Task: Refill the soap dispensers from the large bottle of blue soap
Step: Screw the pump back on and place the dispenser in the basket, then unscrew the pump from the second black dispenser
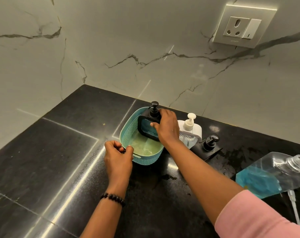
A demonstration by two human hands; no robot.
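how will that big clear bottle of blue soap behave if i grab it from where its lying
The big bottle lies on its side on the wet black counter, so it may feel slippery. It looks under half full: probably moderately heavy, with soap sloshing toward the low end. Its neck appears uncapped, so tipping it could spill.

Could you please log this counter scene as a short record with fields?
left hand: grips the teal basket at its near rim
right hand: holds the black dispenser in the basket
white dispenser: stands right of the basket
black pump: lies on the wet counter
blue soap bottle: tilted, uncapped, at the right edge
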